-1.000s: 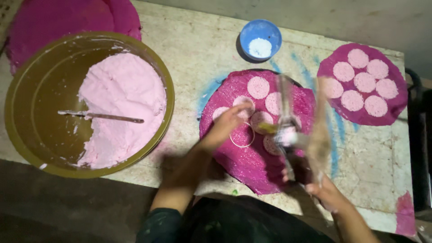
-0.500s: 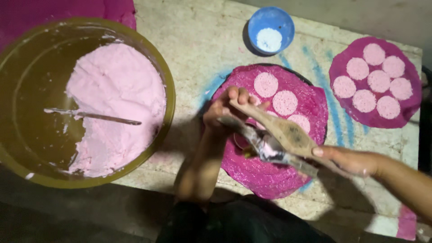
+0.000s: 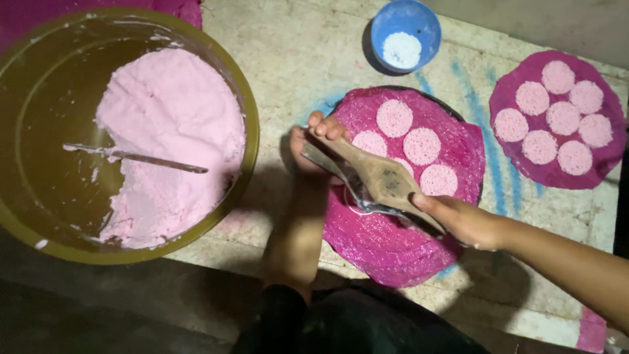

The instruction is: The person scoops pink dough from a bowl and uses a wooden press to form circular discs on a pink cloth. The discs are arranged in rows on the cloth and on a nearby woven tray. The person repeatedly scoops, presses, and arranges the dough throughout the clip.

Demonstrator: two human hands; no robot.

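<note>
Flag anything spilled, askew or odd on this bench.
Nothing serious. Blue and pink smears stain the table around the magenta cloth, and pink batter streaks the bare inside wall of the big bowl, where a utensil lies half sunk.

No packages, labels, signs or screens show anywhere in this view
</note>
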